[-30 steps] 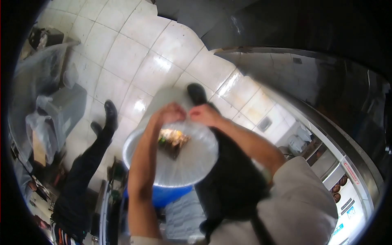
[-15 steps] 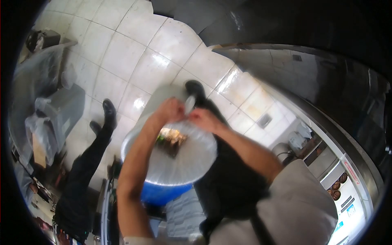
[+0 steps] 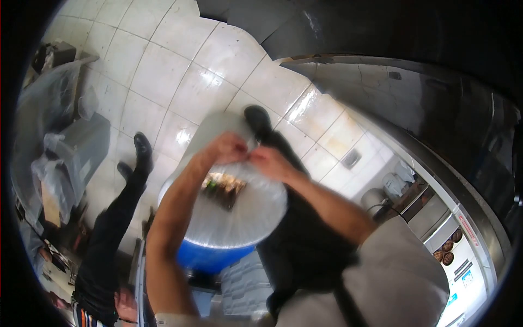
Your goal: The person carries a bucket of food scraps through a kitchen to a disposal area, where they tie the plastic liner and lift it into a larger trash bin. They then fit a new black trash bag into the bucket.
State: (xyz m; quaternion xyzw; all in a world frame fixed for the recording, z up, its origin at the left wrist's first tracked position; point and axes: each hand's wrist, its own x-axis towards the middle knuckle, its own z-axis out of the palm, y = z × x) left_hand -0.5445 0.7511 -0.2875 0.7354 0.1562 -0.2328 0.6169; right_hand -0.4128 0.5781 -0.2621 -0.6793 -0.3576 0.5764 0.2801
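Observation:
A clear plastic bag (image 3: 248, 210) lines a round blue bin (image 3: 212, 259), its film stretched over the rim. Brown and green scraps (image 3: 224, 191) lie down inside it. At the far side of the rim, my left hand (image 3: 231, 148) is closed, its fingers pinching the bag's film. My right hand (image 3: 269, 162) is closed as well, gripping the same film close beside the left. A small twist of plastic (image 3: 251, 144) shows between the two sets of fingertips. Both forearms reach across the bin.
Another person's leg (image 3: 122, 207) and hand (image 3: 125, 304) are at lower left. Grey bins (image 3: 90, 147) with plastic bags stand left on the tiled floor (image 3: 150, 71). Grey stacked trays (image 3: 245, 286) sit near me below the bin. A steel-edged counter (image 3: 463, 215) runs along the right.
The loose plastic between my hands has drawn down to a smaller twist, and my fingertips are closer together. The other person's hand has come into view at lower left.

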